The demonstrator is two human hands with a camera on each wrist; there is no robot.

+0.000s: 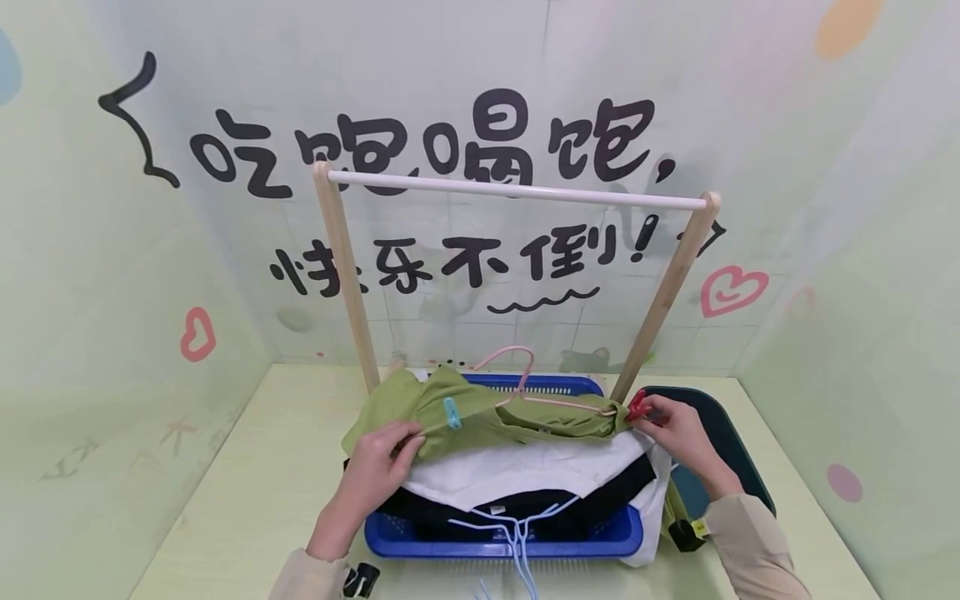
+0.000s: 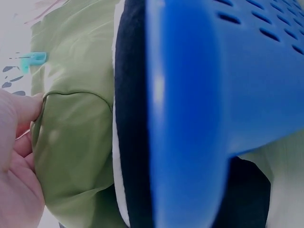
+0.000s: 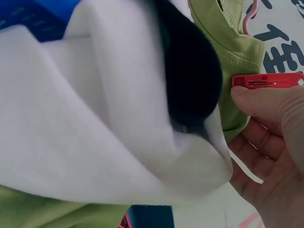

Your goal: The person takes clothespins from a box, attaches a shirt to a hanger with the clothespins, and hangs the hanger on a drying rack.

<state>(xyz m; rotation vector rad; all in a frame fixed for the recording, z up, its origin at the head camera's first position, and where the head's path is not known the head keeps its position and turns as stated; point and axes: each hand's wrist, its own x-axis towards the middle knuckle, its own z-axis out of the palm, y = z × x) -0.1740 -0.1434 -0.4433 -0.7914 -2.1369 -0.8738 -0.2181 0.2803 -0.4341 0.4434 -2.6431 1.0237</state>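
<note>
A green shirt (image 1: 450,417) hangs on a pink hanger (image 1: 517,358) and lies over a white garment (image 1: 517,467). My left hand (image 1: 378,458) pinches the shirt's left part between thumb and fingers. Beside that hand, a teal clothespin (image 1: 452,413) grips the cloth. At the shirt's right end, my right hand (image 1: 678,433) holds a red clothespin (image 3: 266,80), its thumb on the clip's edge and its other fingers partly behind the green cloth.
Under the garments stands a blue basket (image 1: 502,548), with black cloth (image 1: 600,506) and light blue hangers (image 1: 517,533) at its front. A wooden rack with a white rod (image 1: 517,191) rises behind. A dark green tray (image 1: 738,442) sits at the right.
</note>
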